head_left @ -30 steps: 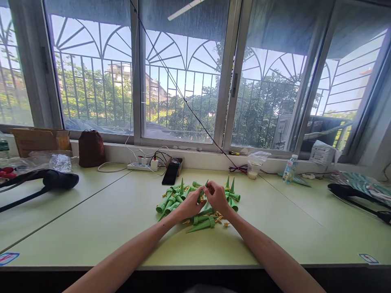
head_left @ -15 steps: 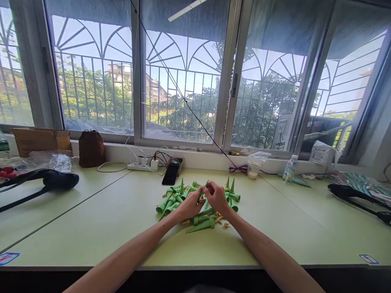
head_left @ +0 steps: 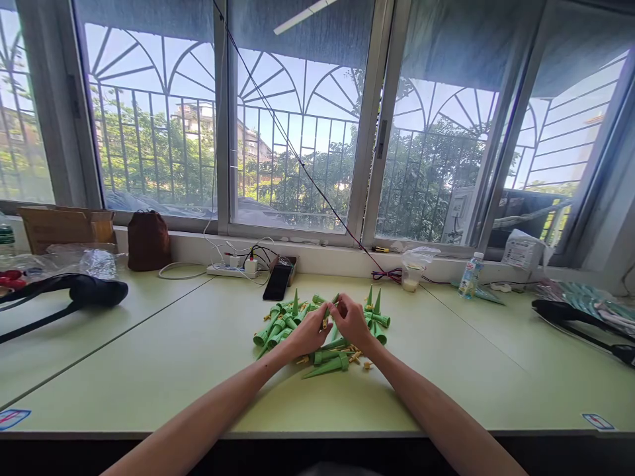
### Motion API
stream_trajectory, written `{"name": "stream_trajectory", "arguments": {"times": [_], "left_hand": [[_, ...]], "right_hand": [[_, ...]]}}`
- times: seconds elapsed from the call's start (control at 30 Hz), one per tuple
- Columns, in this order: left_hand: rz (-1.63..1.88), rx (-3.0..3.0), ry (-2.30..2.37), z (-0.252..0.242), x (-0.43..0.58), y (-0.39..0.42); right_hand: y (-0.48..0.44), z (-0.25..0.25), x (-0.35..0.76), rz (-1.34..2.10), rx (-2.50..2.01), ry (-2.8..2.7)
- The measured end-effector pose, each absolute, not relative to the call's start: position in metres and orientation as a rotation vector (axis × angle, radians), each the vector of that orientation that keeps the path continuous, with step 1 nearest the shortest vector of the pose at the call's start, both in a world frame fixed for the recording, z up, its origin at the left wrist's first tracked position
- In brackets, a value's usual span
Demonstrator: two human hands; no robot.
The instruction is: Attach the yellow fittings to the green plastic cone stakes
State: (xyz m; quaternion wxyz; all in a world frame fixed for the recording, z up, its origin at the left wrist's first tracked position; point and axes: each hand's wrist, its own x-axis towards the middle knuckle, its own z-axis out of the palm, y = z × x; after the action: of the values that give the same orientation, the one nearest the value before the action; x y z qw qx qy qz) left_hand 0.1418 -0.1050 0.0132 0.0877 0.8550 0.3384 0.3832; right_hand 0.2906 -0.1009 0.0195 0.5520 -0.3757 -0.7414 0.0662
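Observation:
A heap of green plastic cone spikes (head_left: 278, 325) lies on the pale green table (head_left: 169, 357), with small yellow parts (head_left: 355, 357) scattered among them. Both my hands meet above the middle of the heap. My left hand (head_left: 307, 332) is closed in a pinch on a small yellow piece and a green spike (head_left: 333, 303) between the two hands. My right hand (head_left: 353, 320) is curled, fingertips pressed to the same piece. A few spikes (head_left: 377, 303) stand upright beyond my right hand.
A black phone (head_left: 278, 283) and a white power strip (head_left: 228, 270) with cables lie behind the heap. A brown pouch (head_left: 147, 242), a cardboard box (head_left: 64, 226) and a black tool (head_left: 84, 292) sit at left. A small bottle (head_left: 470, 274) and a plastic bag (head_left: 415, 267) stand at right.
Nothing large has moved. My fingers have shifted slightly on the piece held between my hands, above the heap.

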Motion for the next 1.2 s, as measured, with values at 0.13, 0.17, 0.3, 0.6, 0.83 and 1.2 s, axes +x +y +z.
{"name": "stream_trajectory", "arguments": {"times": [0.13, 0.17, 0.3, 0.6, 0.83, 1.2], "left_hand": [[1.141, 2.552, 1.006, 0.0132, 0.1417, -0.1045], [1.144, 2.548, 1.007, 0.0133, 0.1418, -0.1046], [1.157, 2.539, 1.018, 0.0137, 0.1422, -0.1050], [1.191, 2.526, 1.018, 0.0128, 0.1418, -0.1039], [1.187, 2.544, 1.014, 0.0124, 0.1422, -0.1035], [1.204, 2.549, 0.973, 0.0091, 0.1412, -0.1018]], "right_hand": [[-0.1013, 0.0196, 0.2911, 0.136, -0.891, -1.761], [-0.1014, 0.0198, 0.2912, 0.129, -0.890, -1.763], [-0.1021, 0.0204, 0.2911, 0.123, -0.882, -1.760], [-0.1032, 0.0210, 0.2903, 0.121, -0.865, -1.758], [-0.1027, 0.0203, 0.2910, 0.124, -0.862, -1.764], [-0.1010, 0.0199, 0.2917, 0.105, -0.869, -1.792]]}}
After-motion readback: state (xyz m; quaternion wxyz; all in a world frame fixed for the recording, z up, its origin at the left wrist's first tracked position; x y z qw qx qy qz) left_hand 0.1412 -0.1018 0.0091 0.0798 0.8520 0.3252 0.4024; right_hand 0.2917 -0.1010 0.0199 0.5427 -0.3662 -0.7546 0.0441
